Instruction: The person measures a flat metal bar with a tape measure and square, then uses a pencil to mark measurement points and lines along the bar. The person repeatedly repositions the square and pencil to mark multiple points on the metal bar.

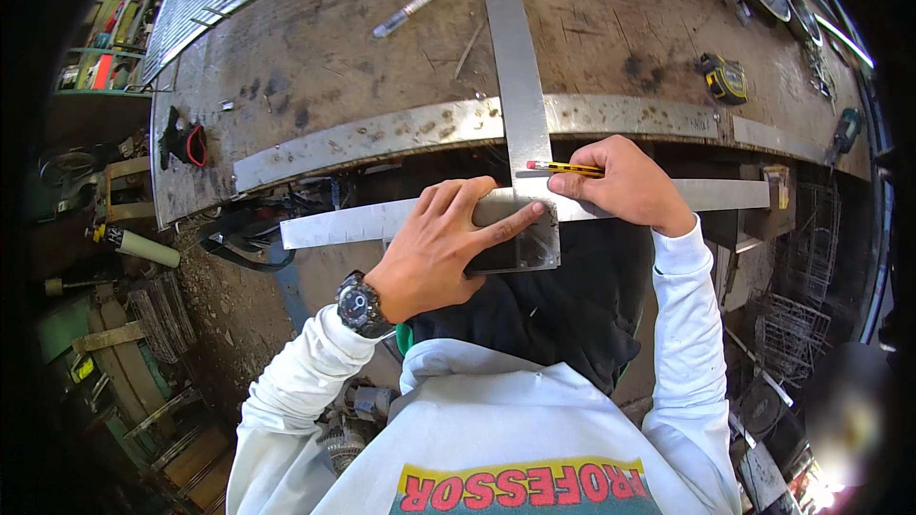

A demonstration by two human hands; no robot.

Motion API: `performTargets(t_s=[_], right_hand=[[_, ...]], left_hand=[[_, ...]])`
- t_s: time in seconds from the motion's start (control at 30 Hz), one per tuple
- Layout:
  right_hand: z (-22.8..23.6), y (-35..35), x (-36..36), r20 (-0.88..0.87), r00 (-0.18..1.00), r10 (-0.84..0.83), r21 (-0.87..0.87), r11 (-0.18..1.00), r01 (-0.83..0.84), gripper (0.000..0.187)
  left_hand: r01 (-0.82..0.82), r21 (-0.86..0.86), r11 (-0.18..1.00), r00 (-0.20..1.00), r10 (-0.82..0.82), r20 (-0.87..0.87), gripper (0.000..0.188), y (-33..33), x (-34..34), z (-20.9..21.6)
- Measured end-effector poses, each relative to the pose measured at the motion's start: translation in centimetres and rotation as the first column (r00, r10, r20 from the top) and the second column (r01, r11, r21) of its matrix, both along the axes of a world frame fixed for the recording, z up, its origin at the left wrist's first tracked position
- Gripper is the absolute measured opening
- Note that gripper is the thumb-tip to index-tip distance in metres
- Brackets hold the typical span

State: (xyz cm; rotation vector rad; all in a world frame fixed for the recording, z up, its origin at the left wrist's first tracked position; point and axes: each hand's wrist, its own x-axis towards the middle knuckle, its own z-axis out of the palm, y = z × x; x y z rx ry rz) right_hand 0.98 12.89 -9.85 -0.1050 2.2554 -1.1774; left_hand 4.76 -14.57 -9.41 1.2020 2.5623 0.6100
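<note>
A long, flat metal strip (706,195) runs crosswise in front of me, near the table's front edge. Over it lies a steel rule (518,67) with a hole at its far end, reaching away across the table. A dark, shiny rectangular plate (537,246) shows under the crossing, partly covered by my fingers. My left hand (441,246) holds the strip down, fingers over its far edge and one digit stretched across the crossing. Closed around a yellow-and-black pencil (572,169) with a pink eraser, my right hand (625,184) rests at the strip, just right of the rule.
On the brown table (611,48) lie a white marker (420,5), a yellow-and-black tape measure (723,79) and a black-and-red item (184,140). Another metal strip (372,140) lines its front edge. Wire racks (797,324) stand at right, cluttered shelves (110,29) at left.
</note>
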Motion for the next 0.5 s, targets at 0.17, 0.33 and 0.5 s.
performTargets(t_s=[0.17, 0.33, 0.5], right_hand=[[-1.1, 1.8, 4.4, 0.052, 0.996, -0.073, 0.002, 0.997, 0.073, 0.037], [-2.4, 5.6, 10.0, 0.088, 0.980, -0.177, 0.064, 0.983, 0.172, 0.034], [-3.5, 9.5, 15.2, 0.012, 0.940, -0.342, 0.001, 0.940, 0.342, 0.028]], left_hand=[[0.097, -0.019, 0.995, 0.994, -0.096, 0.056, 0.097, 1.3, 2.1, -0.2], [0.208, -0.045, 0.977, 0.973, -0.202, 0.109, 0.101, 3.5, 4.7, -1.6], [0.340, -0.063, 0.938, 0.935, -0.330, 0.133, 0.103, 7.9, 5.8, -2.3]])
